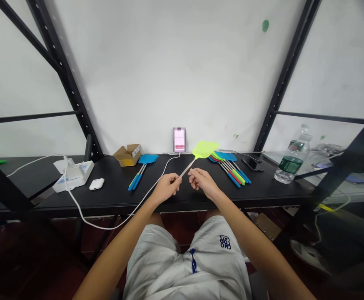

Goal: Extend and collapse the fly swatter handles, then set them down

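A yellow-green fly swatter (205, 149) is held up at a slant over the desk, its metal shaft running down to my left hand (168, 186). That hand is closed around the lower end, so the grip is hidden. Just right of the shaft is my right hand (202, 182), its fingers curled in and apart from the shaft; whether anything small is in them is hidden. Behind it on the right lies a fanned group of swatters with blue, red and green handles (236, 177). On the left lie a few blue-headed swatters (148, 159), their handles toward me.
A phone (179, 139) leans on the wall, its white cable (113, 228) looping over the desk's front edge. Leftward are an open cardboard box (127, 156), a white earphone case (96, 184) and a power strip (78, 175). Rightward stand water bottles (291, 164) beside a dark phone (252, 163).
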A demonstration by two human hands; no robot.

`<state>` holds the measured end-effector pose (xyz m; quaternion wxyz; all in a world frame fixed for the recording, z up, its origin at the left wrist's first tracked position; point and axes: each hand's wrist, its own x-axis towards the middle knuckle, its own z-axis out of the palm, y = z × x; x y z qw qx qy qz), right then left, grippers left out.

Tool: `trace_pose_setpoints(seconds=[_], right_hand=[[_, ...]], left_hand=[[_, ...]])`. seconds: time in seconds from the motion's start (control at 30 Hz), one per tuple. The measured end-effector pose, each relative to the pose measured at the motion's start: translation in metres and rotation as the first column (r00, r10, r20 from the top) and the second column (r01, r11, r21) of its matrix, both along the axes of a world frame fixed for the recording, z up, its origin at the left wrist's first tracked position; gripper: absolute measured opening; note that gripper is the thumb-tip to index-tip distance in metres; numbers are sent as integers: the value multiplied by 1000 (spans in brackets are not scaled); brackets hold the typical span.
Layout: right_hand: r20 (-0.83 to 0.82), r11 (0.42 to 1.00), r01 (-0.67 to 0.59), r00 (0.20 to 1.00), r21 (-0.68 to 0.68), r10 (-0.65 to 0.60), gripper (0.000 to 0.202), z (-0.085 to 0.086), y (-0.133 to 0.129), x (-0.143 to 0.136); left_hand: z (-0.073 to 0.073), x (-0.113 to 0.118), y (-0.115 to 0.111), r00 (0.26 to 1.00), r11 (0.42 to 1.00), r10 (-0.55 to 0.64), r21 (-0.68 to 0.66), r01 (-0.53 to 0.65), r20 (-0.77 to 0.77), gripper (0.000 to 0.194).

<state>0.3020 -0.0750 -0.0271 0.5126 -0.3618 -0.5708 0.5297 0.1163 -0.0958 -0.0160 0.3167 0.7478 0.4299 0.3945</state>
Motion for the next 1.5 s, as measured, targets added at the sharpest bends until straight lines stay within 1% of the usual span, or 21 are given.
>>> trace_pose_setpoints(seconds=[0.07,0.17,0.23,0.3,0.37,0.43,0.53,0.67,0.83,0.93,1.07,1.13,1.2,1.27,1.3,1.37,1.43,1.5], right_hand=[[-3,999,26,1000,31,-26,38,9,-4,4],[-27,995,74,997,65,-72,37,20,-10,11],[-40,992,105,994,62,-103,38,24,-11,14],[-48,989,137,990,47,-135,41,25,-10,16],[-58,984,175,983,29,-173,44,23,-8,16],[-87,977,214,973,13,-212,45,21,-6,14],[-163,974,228,961,17,-222,44,18,-5,12],[-232,981,194,956,31,-181,42,18,-7,9],[-214,986,167,963,7,-162,38,15,-8,4],[-156,994,105,982,-2,-104,37,12,-11,-1],[-17,1000,1,1000,-18,-1,36,11,-18,-11],[39,998,-49,998,-27,50,34,11,-21,-13],[85,997,-77,993,-29,80,33,12,-21,-11],[139,998,-58,989,-8,58,30,13,-17,-5],[174,999,-27,984,19,23,29,13,-14,1],[268,992,70,958,107,-97,26,14,-6,14],[385,959,172,889,224,-249,24,16,1,31],[517,910,237,762,339,-391,25,20,7,49]], left_hand=[[3,-6,2,999,1000,21,4,-21,25,32],[8,-14,4,998,997,63,41,-63,3,32],[10,-17,3,995,992,104,69,-103,-11,32],[13,-15,0,992,989,120,88,-118,-27,32],[16,-10,-7,995,992,87,101,-81,-56,32],[19,-4,-15,995,992,24,127,-11,-98,31],[21,5,-24,984,981,-12,190,46,-178,31],[20,9,-29,972,972,12,232,43,-233,32],[20,9,-27,968,966,39,258,28,-248,33],[19,9,-25,974,967,56,255,2,-219,31],[16,9,-20,978,963,110,261,-61,-177,30],[17,5,-17,973,958,158,265,-110,-166,31],[20,-4,-12,960,944,233,272,-185,-158,33],[24,-20,-5,926,913,339,295,-282,-165,33],[27,-30,-1,896,886,407,316,-339,-178,32],[30,-54,9,807,825,534,361,-434,-251,32],[30,-80,18,695,774,626,386,-501,-353,32],[29,-104,26,590,737,675,392,-550,-443,32]])
